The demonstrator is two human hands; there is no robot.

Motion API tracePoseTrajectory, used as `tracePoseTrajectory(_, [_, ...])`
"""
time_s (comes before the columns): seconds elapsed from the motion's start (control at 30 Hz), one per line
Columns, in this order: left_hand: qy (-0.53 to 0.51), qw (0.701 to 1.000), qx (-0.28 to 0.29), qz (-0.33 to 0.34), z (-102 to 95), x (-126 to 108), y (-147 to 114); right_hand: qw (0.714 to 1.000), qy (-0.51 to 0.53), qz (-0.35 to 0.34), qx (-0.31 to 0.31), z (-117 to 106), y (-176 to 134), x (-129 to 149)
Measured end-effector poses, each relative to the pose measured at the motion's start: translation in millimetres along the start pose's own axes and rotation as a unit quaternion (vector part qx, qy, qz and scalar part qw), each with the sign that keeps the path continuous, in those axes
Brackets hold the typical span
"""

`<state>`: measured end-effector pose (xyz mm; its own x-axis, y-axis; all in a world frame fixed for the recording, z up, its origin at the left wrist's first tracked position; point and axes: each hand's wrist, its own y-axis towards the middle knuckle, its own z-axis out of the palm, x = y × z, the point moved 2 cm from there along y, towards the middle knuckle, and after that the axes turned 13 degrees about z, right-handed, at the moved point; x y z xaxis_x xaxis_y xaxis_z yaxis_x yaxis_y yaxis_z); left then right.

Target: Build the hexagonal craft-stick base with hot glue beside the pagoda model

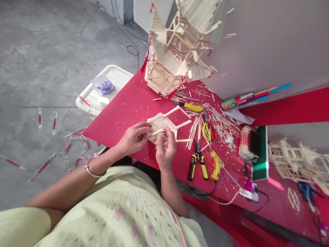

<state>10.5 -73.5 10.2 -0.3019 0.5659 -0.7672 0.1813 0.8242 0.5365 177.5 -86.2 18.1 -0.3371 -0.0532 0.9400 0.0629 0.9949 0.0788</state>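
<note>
Red worktop carries the stick frame, approx. flat nr the front edge, w/ long sticks jutting out on its R side. R hand: fingertips narrow, apparently pinching a short stick over it; L hand: fingers drawn in at the frame's L rim, can't tell if gripping. Poss. trouble: a bump from the R wrist could snap or skew the jutting sticks, esp. if joints are weak; a snag on the glue gun's cord, which hangs over the edge, could drag the gun off. Containers: clear bag w/ purple stuff inside, on a white tray or stool top; wrapped pack of what look like sticks, by a green box, contents n/k.
</note>
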Motion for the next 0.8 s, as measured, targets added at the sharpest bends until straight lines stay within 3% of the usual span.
tracePoseTrajectory(0.13, [0.033,0.998,-0.018,-0.041,-8.1,-4.7,-6.0,0.996,-0.015,-0.066,-0.058,-19.0,-23.8,11.7])
tracePoseTrajectory(0.27, [0.081,0.995,-0.043,-0.042,-13.8,-14.4,-15.2,0.983,-0.073,-0.133,-0.106,-55.7,-45.0,31.5])
tracePoseTrajectory(0.4, [0.079,0.994,0.063,0.04,0.6,-27.6,-23.8,0.97,-0.149,-0.103,-0.164,-98.8,-37.6,36.8])
tracePoseTrajectory(0.47, [0.09,0.985,0.116,0.089,12.1,-31.7,-25.6,0.97,-0.175,-0.075,-0.149,-116.7,-16.8,30.9])
tracePoseTrajectory(0.53, [0.1,0.977,0.145,0.121,22.2,-32.6,-24.9,0.972,-0.211,-0.054,-0.083,-129.6,16.2,20.8])
tracePoseTrajectory(0.6, [0.104,0.974,0.151,0.133,28.9,-31.3,-22.3,0.964,-0.257,-0.04,-0.049,-139.5,57.9,9.6])
tracePoseTrajectory(0.67, [0.103,0.974,0.147,0.136,32.0,-29.3,-19.3,0.949,-0.309,-0.003,-0.055,-146.0,102.6,-1.3])
tracePoseTrajectory(0.8, [0.098,0.98,0.128,0.118,31.5,-26.5,-16.1,0.927,-0.371,0.031,-0.033,-137.8,170.6,-14.9])
